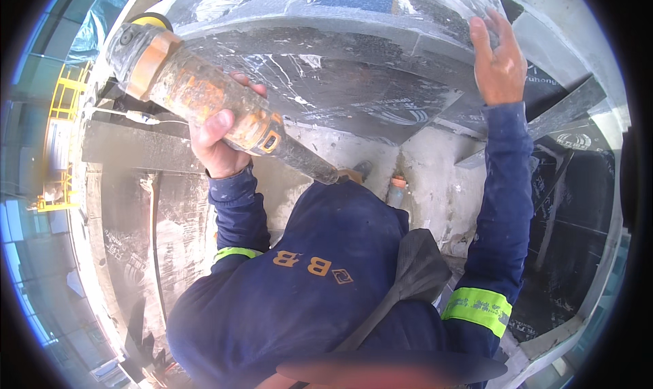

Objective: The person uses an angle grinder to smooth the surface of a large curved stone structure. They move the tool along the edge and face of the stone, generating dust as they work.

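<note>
My left hand (221,147) is wrapped round the body of a dusty orange and grey angle grinder (194,79). Its head points to the far left, where the edge of a yellow disc (155,20) shows. The tapered rear end of the tool reaches back toward my chest. At the far right, my right hand (502,69) is raised with thumb and fingers apart and nothing in it. It lies close to a pale, dust-smeared curved surface (449,18); whether it touches that surface I cannot tell.
A dark printed panel (354,90) stands ahead below the curved surface. More dark boards (578,205) and a diagonal grey strip (568,107) are at the right. A bottle-like object with an orange top (397,188) stands below. Yellow metal framing (62,130) is at the left.
</note>
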A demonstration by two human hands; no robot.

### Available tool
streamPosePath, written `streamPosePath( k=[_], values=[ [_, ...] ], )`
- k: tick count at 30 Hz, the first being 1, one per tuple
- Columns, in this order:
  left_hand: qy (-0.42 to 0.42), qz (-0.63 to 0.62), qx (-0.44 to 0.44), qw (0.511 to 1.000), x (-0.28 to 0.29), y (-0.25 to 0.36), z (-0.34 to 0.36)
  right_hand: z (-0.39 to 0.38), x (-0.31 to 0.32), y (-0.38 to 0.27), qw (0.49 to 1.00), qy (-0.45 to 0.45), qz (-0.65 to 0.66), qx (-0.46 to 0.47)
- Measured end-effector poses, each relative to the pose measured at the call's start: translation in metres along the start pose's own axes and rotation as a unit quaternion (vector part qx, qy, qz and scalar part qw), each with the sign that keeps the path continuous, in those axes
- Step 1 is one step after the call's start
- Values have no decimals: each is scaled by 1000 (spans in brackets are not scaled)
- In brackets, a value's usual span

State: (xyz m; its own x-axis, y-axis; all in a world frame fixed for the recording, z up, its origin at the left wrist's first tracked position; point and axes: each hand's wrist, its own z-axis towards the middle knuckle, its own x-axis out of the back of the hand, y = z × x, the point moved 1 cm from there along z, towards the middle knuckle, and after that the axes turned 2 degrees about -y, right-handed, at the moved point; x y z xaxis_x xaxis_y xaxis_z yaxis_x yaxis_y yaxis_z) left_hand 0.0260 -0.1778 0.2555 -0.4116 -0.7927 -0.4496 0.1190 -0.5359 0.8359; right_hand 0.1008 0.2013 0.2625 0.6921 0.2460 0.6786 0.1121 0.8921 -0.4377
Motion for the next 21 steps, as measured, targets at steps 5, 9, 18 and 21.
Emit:
streamPosePath(
  k=[5,9,18,21],
  values=[
    [-32,-27,37,998,-44,-11,-10,-49,11,-109,936,-90,339,-35],
    [-116,-34,105,987,-91,-25,-7,-53,35,-155,893,-133,429,-5],
    [-304,-34,50,951,-195,-62,-24,-77,99,-125,934,-22,339,-108],
    [-359,53,76,929,-222,-64,-39,-87,126,-102,983,46,154,-87]
  ],
)
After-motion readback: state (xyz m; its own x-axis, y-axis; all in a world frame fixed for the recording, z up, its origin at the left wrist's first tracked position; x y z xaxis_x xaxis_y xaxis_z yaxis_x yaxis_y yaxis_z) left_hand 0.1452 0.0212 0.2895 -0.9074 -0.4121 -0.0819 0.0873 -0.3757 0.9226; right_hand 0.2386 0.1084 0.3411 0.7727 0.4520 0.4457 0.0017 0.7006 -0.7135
